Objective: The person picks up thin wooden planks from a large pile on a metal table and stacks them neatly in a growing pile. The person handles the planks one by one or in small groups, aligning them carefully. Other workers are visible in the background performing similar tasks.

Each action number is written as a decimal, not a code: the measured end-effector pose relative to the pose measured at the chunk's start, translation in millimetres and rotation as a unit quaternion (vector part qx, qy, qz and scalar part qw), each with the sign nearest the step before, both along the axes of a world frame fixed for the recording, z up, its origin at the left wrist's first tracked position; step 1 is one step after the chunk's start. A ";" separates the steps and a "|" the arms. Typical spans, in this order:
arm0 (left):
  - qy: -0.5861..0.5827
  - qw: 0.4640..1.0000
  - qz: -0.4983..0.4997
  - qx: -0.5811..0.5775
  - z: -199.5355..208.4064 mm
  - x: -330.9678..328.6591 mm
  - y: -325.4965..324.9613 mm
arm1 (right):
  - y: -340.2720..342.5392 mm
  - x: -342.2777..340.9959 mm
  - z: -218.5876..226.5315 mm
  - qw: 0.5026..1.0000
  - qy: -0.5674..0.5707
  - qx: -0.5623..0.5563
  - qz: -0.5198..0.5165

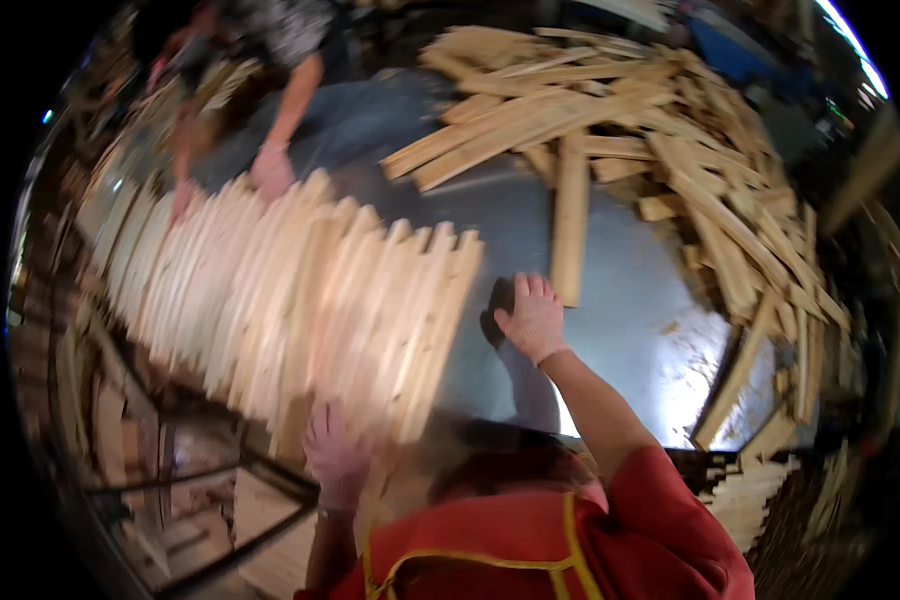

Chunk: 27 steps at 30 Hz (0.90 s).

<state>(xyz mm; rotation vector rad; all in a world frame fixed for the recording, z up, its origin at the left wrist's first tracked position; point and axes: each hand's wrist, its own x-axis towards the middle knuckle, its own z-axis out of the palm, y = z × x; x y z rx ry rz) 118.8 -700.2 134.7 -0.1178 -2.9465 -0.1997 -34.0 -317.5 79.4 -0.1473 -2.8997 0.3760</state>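
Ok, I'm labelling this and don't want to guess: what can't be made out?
In the head view:
Left hand: motion blur hides whether it grips the wooden slats.
Right hand: its back hides the palm.
Co-worker: head cut off by the upper edge.
Metal tabletop: partly covered by the plank pile.

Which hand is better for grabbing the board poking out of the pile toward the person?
Probably the right hand: it is close beside the board, at its near end, while the left hand is farther off, by the row of slats.
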 end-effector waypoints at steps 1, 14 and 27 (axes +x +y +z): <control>-0.019 1.000 -0.019 0.012 -4.2 5.9 15.5 | 28.6 -7.8 -3.6 0.998 0.017 0.031 -0.059; -0.234 0.955 -0.175 0.048 -36.5 -21.2 200.0 | 93.5 119.9 27.9 0.971 -0.092 -0.219 -0.004; -0.249 0.965 -0.058 -0.053 -61.3 -24.9 310.6 | 504.1 -103.7 102.1 0.949 -0.212 0.088 -0.218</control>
